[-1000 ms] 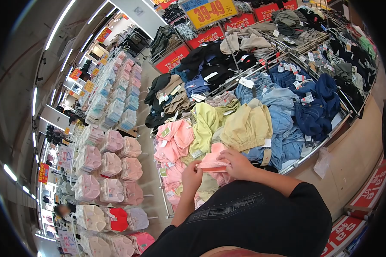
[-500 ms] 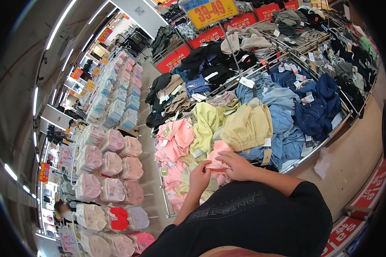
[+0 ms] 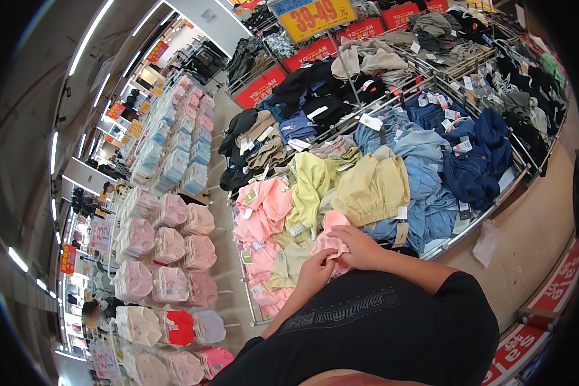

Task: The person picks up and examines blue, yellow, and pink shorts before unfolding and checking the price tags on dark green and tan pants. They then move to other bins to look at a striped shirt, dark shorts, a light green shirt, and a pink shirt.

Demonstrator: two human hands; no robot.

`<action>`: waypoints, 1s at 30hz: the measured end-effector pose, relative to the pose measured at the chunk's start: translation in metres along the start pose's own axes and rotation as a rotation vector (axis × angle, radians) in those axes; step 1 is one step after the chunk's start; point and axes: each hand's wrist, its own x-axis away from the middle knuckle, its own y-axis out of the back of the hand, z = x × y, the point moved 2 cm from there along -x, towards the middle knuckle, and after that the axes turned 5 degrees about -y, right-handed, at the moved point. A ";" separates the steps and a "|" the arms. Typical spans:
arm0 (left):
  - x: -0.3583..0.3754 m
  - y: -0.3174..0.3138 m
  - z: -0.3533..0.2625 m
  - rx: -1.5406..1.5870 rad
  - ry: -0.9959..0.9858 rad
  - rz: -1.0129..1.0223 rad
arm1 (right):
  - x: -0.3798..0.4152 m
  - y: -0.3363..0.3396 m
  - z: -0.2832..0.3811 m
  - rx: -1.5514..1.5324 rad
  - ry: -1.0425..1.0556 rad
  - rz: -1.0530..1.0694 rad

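Close to my body, both hands hold a bunched pink garment (image 3: pixel 328 243); its exact kind is hidden by the folds. The fingers of my left hand (image 3: pixel 315 270) pinch its lower edge. My right hand (image 3: pixel 360 248) lies over its right side with bent fingers. Just beyond is a khaki garment with an elastic waistband (image 3: pixel 372 190). A yellow-green garment (image 3: pixel 309 186) and a pink pile (image 3: pixel 264 209) spread to the left. Light blue denim (image 3: pixel 424 167) and dark blue denim (image 3: pixel 476 154) lie to the right.
A metal rail (image 3: pixel 479 222) edges the display table. Racks of packaged underwear (image 3: pixel 167 248) stand across the aisle on the left. A yellow price sign (image 3: pixel 315 18) rises at the back. A plastic bag (image 3: pixel 486 243) lies on the floor at right.
The pink garment is now gathered higher and bunched between my hands, where before its edge was stretched between them. My left hand has moved slightly right and down, nearer my right hand.
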 end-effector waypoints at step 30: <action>-0.008 0.010 0.102 -0.156 0.181 -0.218 | 0.000 -0.009 0.004 -0.016 0.092 -0.041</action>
